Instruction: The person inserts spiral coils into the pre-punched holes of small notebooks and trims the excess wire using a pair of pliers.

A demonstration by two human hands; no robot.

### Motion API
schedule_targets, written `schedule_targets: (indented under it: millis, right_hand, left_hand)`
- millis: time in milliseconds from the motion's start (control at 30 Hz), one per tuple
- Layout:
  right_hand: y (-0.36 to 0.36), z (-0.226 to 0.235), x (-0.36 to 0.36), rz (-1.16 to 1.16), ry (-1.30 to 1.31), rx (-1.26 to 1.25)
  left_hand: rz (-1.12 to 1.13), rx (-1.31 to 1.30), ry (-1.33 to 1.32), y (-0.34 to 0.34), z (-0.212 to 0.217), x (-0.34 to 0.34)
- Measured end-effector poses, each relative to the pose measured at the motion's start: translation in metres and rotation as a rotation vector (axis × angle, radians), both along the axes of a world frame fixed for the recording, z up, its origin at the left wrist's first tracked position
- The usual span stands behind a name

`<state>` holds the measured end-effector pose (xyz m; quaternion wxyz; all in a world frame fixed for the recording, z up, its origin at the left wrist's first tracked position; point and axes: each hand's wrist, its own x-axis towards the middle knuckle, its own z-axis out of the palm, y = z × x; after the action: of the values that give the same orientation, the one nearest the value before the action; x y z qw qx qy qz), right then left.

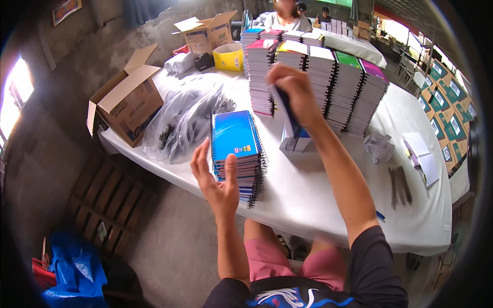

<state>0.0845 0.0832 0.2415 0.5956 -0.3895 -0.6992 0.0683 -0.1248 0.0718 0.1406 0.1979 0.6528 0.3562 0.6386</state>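
A stack of spiral notebooks with blue covers [233,136] stands in front of me near the table's front edge, black coils along its right side. My left hand [218,187] is open at the stack's near left corner, thumb and fingers spread; whether it touches the stack I cannot tell. My right hand [297,92] is raised and closed on a dark-covered spiral notebook [287,113], which it holds steeply tilted. Below that notebook is a low blue-and-white stack [295,142], partly hidden by the notebook and my forearm.
Tall stacks of spiral notebooks [321,77] rise behind. On the left lie a clear plastic bag [179,115] with black coils and an open carton [128,105]. Crumpled paper [379,148], loose coils [399,186] and an open notepad [422,156] lie right. A person [285,20] sits beyond the stacks.
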Motion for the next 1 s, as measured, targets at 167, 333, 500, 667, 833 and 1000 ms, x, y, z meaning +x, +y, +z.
schedule_targets:
  millis: [167,333,500,667,833,1000]
  right_hand:
    - [0.039,0.005,-0.071,0.162,-0.717,0.02]
    - [0.046,-0.028,-0.061,0.068,-0.479,-0.039]
    - [0.042,-0.055,-0.019,-0.05,0.209,-0.435]
    - [0.055,-0.085,-0.035,0.096,0.123,-0.634]
    - [0.059,-0.089,-0.024,0.072,0.302,-0.477]
    - [0.018,-0.158,0.087,-1.217,-0.061,-0.662]
  left_hand:
    - [-0.097,-0.072,-0.005,0.015,-0.024,-0.006]
    - [-0.239,-0.069,-0.01,0.02,-0.031,-0.014]
    - [-0.293,-0.02,-0.069,0.019,-0.02,-0.011]
    - [-0.221,0.02,-0.052,0.028,-0.023,-0.003]
    - [-0.13,0.044,-0.131,0.027,-0.028,-0.02]
    - [0.058,0.103,-0.218,-0.007,-0.025,-0.034]
